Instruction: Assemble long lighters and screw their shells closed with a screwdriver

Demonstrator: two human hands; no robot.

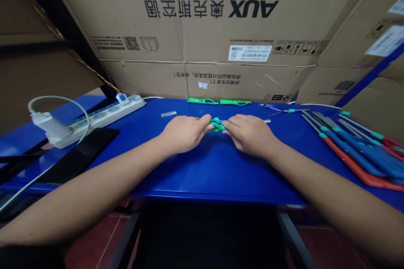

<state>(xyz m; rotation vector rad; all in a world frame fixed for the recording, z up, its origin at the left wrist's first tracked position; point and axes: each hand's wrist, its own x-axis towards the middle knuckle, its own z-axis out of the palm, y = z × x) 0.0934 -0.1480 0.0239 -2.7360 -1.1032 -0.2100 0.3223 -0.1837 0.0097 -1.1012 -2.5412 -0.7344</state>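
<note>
Over the middle of the blue table, my left hand point(187, 132) and my right hand point(249, 134) meet at a small green plastic piece point(216, 126). Fingers and thumb of each hand are closed on one end of it. A bit of teal sticks up between the hands; most of the piece is covered by fingers, so its full shape is hidden. Behind the hands lie two bright green slotted plastic parts, a left one point(202, 101) and a right one point(235, 102). A small metal strip point(168, 114) rests to the left of my left hand.
A white power strip point(104, 113) with a plugged-in charger point(52, 125) and a flat black object point(83, 153) occupy the left. A wired rod with a teal collar point(290, 111) and several metal-tipped, coloured-handled tools point(353, 147) lie right. Cardboard point(202, 38) stands behind.
</note>
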